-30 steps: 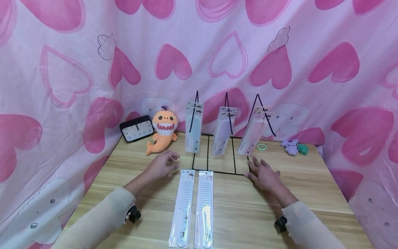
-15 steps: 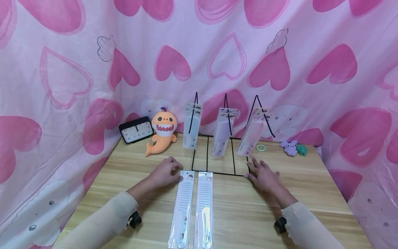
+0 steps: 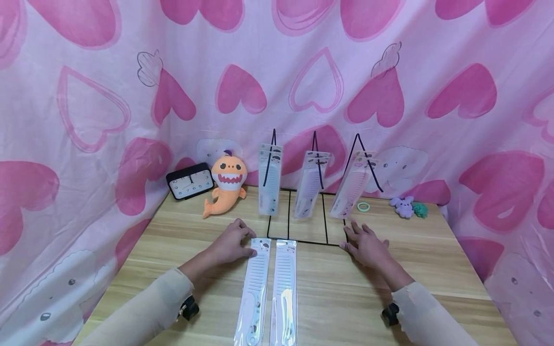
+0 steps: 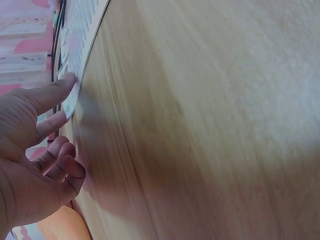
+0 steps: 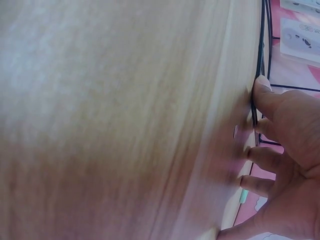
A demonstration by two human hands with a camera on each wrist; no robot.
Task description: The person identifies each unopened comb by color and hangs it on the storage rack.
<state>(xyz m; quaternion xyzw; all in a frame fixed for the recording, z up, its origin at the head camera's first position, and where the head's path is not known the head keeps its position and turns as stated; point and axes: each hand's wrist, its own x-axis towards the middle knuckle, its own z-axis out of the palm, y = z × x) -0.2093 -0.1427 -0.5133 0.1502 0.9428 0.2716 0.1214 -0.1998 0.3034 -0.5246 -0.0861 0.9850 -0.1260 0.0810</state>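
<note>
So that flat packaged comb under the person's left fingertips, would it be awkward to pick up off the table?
Probably a little. The packaged comb lies flat on the table, so the left hand may need to lift its top edge first. Its glossy sleeve looks slippery and might slide if pushed. It looks thin and light, likely stiffened by the comb inside.

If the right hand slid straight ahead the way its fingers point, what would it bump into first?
Probably the black wire stand: the right hand lies flat on the table with its thumb against the stand's front corner. The packaged comb hanging on it comes next, though depth is unclear.
</note>
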